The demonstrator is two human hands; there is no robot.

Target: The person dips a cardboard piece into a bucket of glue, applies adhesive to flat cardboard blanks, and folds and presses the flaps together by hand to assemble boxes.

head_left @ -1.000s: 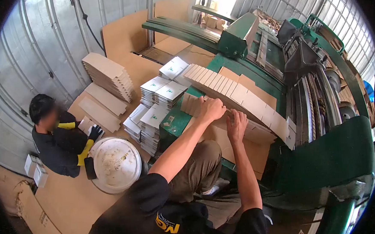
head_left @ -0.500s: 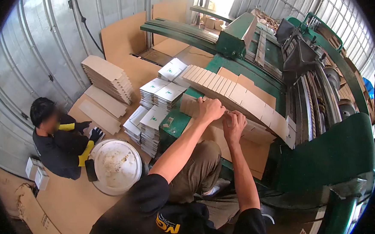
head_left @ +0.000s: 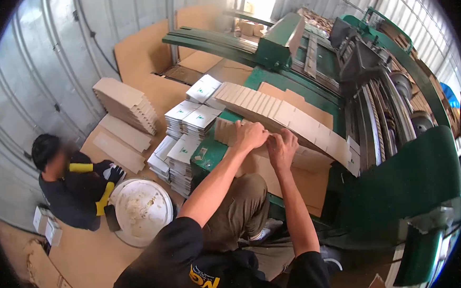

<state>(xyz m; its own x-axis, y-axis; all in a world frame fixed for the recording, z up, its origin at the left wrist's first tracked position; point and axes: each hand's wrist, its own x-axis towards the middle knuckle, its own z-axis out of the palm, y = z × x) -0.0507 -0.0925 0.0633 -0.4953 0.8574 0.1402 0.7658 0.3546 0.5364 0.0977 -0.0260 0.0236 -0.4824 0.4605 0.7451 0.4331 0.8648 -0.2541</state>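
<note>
My left hand is closed on a brown slotted cardboard strip at the edge of the green machine. Close beside it, my right hand pinches the same cardboard, with its fingertips near my left fingers. Both hands partly hide the strip. Just beyond them a long, leaning row of slotted cardboard pieces runs across the green table. Below my right hand lies more brown cardboard.
Stacks of white printed cartons stand left of my hands. A co-worker in dark gloves with yellow cuffs sits beside a round white tub. Cardboard stacks are behind. Machine rollers and a green guard lie right.
My right hand has shifted slightly up and left, closer to my left hand. The view has tilted a little. The co-worker stays at the same spot.
</note>
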